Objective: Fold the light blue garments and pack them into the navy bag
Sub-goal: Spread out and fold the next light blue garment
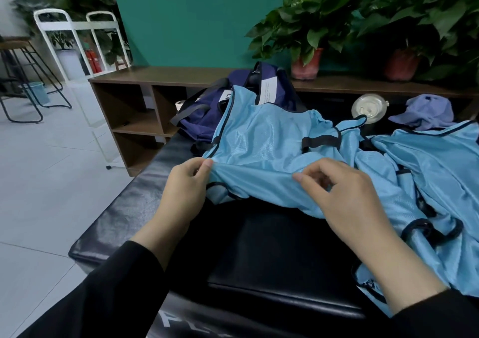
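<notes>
A light blue mesh garment (261, 140) with black trim lies spread on the black padded bench (272, 247). My left hand (185, 190) pinches its near folded edge at the left. My right hand (344, 197) pinches the same edge further right, fingers curled on the cloth. The garment's far end drapes against the navy bag (207, 112), which stands open at the bench's far side with white labels showing. More light blue garments (435, 172) lie in a loose heap at the right.
A purple cap (427, 111) and a round clear lid (369, 107) sit behind the heap. A brown shelf unit (145, 104) with potted plants (308, 60) runs along the teal wall. White tiled floor, stools and a white rack are at the left.
</notes>
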